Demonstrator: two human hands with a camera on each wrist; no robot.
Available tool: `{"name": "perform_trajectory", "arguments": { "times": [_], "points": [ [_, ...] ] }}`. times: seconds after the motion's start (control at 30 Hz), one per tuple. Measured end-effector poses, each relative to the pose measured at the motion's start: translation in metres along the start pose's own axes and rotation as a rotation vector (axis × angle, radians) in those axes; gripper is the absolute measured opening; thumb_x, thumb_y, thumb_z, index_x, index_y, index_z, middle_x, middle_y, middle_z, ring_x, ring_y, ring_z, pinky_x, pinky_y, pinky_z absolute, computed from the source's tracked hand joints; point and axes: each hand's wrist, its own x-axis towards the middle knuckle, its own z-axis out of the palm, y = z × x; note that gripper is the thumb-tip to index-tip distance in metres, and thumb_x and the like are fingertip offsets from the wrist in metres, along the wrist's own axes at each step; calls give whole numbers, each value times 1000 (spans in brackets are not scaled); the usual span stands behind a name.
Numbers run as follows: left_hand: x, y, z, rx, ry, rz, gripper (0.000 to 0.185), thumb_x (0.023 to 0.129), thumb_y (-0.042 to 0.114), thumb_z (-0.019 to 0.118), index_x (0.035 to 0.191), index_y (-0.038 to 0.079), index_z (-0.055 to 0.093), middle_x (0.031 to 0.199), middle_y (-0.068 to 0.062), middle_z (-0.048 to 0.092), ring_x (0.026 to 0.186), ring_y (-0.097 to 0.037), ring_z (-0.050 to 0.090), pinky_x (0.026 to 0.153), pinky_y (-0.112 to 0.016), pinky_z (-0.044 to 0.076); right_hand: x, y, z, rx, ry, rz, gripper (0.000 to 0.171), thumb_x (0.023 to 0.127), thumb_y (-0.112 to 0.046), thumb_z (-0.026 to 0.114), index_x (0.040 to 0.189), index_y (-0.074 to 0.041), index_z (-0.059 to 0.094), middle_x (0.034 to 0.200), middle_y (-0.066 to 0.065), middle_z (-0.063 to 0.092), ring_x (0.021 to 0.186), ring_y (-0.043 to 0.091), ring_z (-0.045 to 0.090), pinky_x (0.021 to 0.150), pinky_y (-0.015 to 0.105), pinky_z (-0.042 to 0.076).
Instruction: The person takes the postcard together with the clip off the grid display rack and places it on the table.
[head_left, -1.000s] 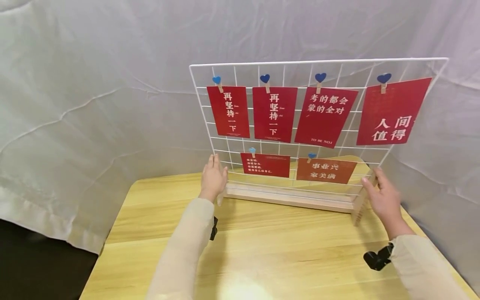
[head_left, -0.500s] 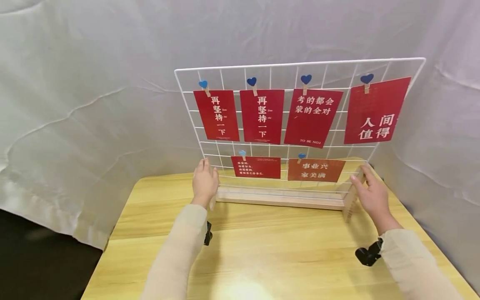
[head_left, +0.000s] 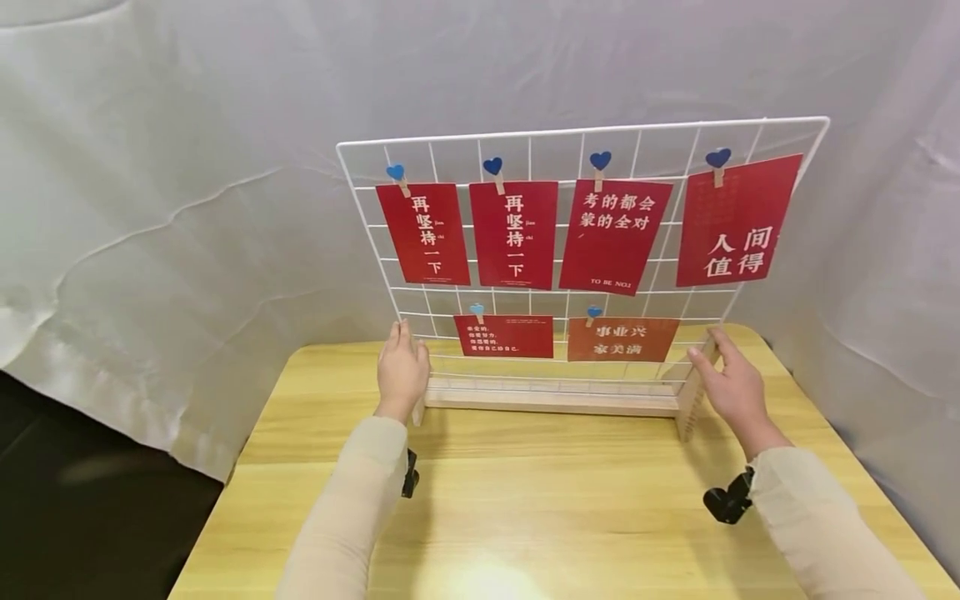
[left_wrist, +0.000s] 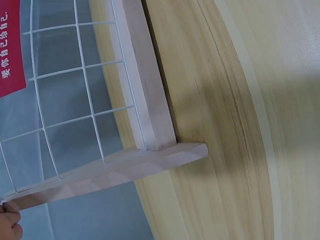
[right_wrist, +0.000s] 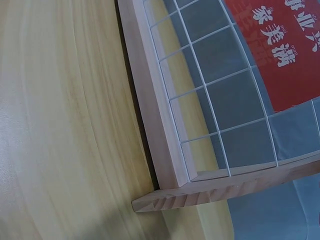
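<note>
A display stand with a white wire grid (head_left: 585,131) and a wooden base bar (head_left: 551,401) stands tilted back on the table. My left hand (head_left: 402,371) holds its left wooden side piece (left_wrist: 125,170); a few curled fingertips (left_wrist: 9,225) show at that piece's end in the left wrist view. On the other side, my right hand (head_left: 737,392) grips the right side piece (right_wrist: 225,191), thumb in front and fingers behind. Red cards, such as one upper card (head_left: 617,237) and an orange-red lower card (head_left: 622,340), hang from the grid by blue heart clothespins (head_left: 492,167).
The stand sits toward the back of a light wood-grain table (head_left: 510,500) with rounded far corners. A pale grey curtain (head_left: 187,208) hangs close behind and on both sides. Dark floor (head_left: 82,500) shows beyond the table's left edge. Each wrist wears a black camera (head_left: 727,500).
The stand has shifted left across the table, with both hands keeping hold of its sides. The head view has turned slightly. The cards hang as before.
</note>
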Motion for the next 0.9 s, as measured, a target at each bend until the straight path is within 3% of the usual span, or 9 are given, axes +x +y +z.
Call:
{"name": "perform_trajectory", "arguments": {
  "times": [0.23,0.43,0.6,0.9],
  "points": [
    [-1,2,-1,7,16,5,51,91,24,38,134,0,25,137,-16,23,124,-29,24,101,-38,18,0,3,2,-17,-3,-46,65,90,-42,37,138,-7,11,139,20,12,119,47,16,91,61,15],
    [-2,1,-3,26,-21,11,52,92,27,35,134,0,23,139,-15,19,125,-27,21,102,-36,16,-2,1,6,-30,-3,-76,68,89,-40,40,138,-4,9,140,19,6,123,44,10,92,61,12],
    [-4,-4,-3,50,-19,26,52,92,28,33,134,-2,23,139,-15,19,126,-26,20,102,-36,15,-2,-1,8,-93,-7,-111,69,89,-41,39,136,0,12,139,22,6,124,42,8,91,62,11],
    [-2,2,-2,22,-28,7,56,92,31,35,134,-1,20,139,-14,19,128,-23,15,103,-35,10,-1,2,5,-126,4,-139,68,89,-39,39,134,6,14,138,26,10,124,41,8,94,58,10]
  ]
}}
